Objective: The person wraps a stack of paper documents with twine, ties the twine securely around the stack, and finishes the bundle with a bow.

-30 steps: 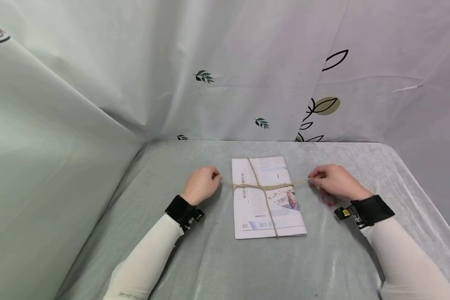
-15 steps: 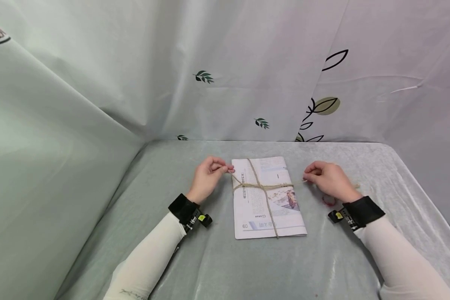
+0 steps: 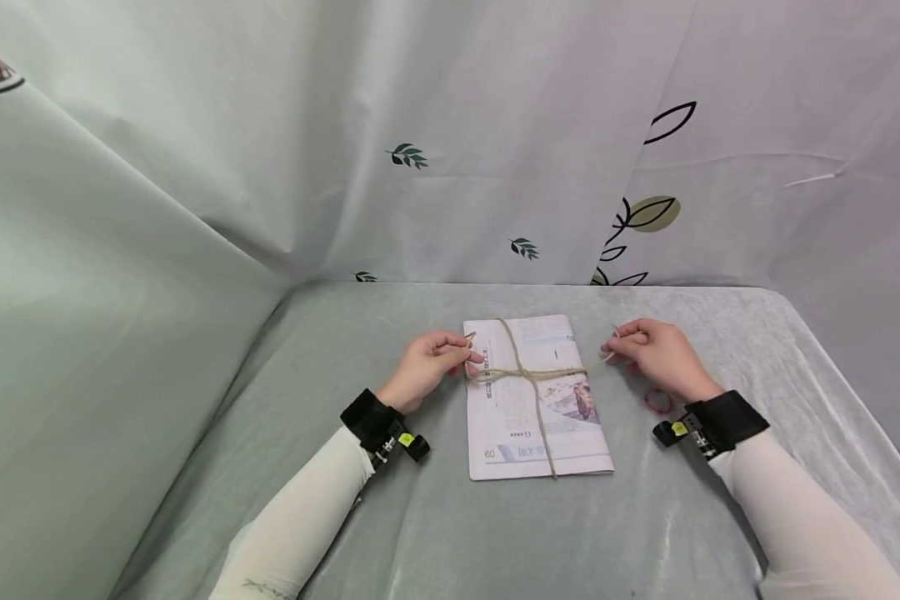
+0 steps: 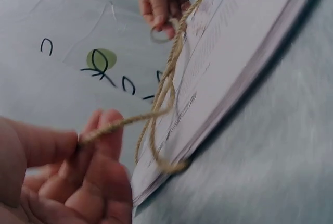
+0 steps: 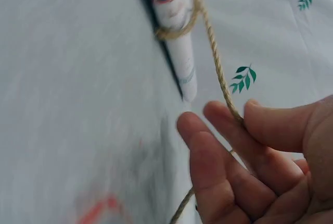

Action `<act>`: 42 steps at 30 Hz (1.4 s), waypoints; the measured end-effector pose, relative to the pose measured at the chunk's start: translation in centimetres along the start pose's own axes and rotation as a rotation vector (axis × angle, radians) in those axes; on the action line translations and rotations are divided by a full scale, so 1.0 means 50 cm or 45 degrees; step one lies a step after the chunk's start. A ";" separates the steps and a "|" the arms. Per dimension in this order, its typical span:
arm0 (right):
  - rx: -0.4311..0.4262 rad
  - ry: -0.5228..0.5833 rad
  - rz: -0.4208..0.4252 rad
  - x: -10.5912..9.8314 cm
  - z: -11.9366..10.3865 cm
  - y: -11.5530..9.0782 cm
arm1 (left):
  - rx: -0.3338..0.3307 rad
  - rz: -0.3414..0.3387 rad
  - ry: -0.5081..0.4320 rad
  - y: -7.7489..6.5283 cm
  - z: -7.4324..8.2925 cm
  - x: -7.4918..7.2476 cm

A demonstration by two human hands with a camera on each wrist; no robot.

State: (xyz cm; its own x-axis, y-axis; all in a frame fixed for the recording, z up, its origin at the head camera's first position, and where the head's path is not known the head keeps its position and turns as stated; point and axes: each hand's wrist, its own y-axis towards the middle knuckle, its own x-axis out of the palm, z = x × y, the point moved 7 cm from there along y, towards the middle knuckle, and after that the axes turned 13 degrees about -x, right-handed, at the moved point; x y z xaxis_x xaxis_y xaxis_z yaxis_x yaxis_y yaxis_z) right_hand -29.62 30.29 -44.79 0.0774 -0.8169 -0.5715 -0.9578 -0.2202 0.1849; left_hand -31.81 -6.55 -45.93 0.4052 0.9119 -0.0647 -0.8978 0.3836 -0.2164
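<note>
A folded newspaper bundle (image 3: 506, 454) lies on the table with brown twine (image 3: 542, 425) crossed over its front. My left hand (image 3: 423, 367) is at the bundle's left edge, thumb and finger pinching one length of twine (image 4: 125, 121), as the left wrist view shows. To the right of the bundle, my right hand (image 3: 663, 357) pinches another length of twine (image 5: 217, 62) between thumb and forefinger. That twine runs up to the bundle's edge, and its tail passes below the fingers in the right wrist view.
A thin red ring shape (image 3: 657, 401) is on the table beneath my right wrist. The table cover (image 3: 540, 542) is grey and slightly creased. White sheeting with leaf prints (image 3: 525, 248) rises behind the table, and more sheeting (image 3: 120, 333) slopes down on the left.
My left hand has moved right, from beside the bundle to over its left edge, carrying its twine. My right hand has shifted a little left toward the bundle. The bundle stays put.
</note>
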 end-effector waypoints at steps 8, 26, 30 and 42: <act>0.130 0.655 0.089 0.035 0.006 0.041 | -0.039 -0.072 -0.261 0.015 -0.006 0.037; 0.005 0.459 -0.030 0.103 -0.006 0.057 | -0.028 0.048 -0.124 0.036 -0.012 0.058; 0.059 0.399 -0.049 0.096 0.007 0.051 | -0.009 0.092 -0.026 0.033 -0.010 0.057; 0.080 0.114 -0.120 0.100 -0.006 0.036 | -0.068 0.302 0.335 0.022 -0.019 0.033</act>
State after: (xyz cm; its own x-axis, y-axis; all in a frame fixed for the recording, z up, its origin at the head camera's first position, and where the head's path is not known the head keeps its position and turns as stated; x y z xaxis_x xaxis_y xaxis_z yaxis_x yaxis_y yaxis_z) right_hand -30.87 25.67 -47.07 0.1898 -0.8390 -0.5100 -0.9603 -0.2668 0.0816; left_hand -31.96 -4.79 -47.18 0.2234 0.9034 -0.3661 -0.9648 0.1514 -0.2151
